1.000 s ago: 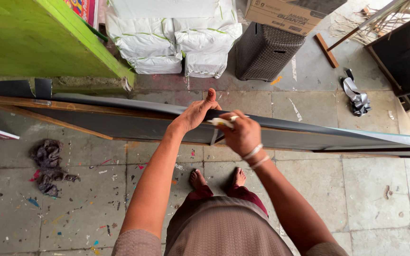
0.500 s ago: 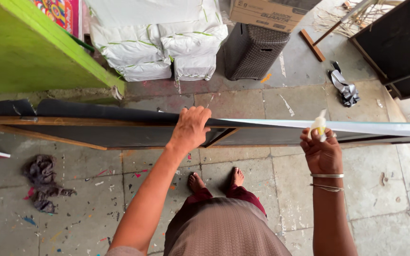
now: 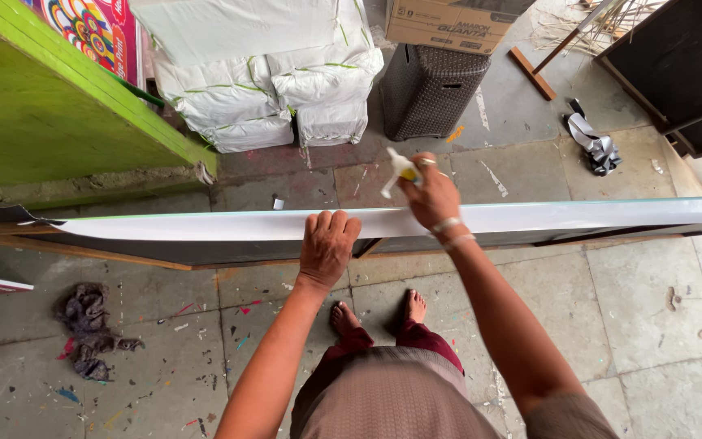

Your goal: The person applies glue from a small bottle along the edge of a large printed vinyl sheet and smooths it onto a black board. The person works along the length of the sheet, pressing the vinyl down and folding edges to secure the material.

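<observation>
White sheeting covers the long panel (image 3: 530, 218) that runs under your fingers from side to side. Your left hand (image 3: 328, 248) lies flat on its near edge, fingers (image 3: 331, 223) spread and curled over the top. Your right hand (image 3: 431, 195) is closed around a small white and yellow tool (image 3: 398, 171), which pokes out just past your fingertips, above the panel. Beyond it stand white sacks (image 3: 286, 97) and a dark woven basket (image 3: 432, 89).
</observation>
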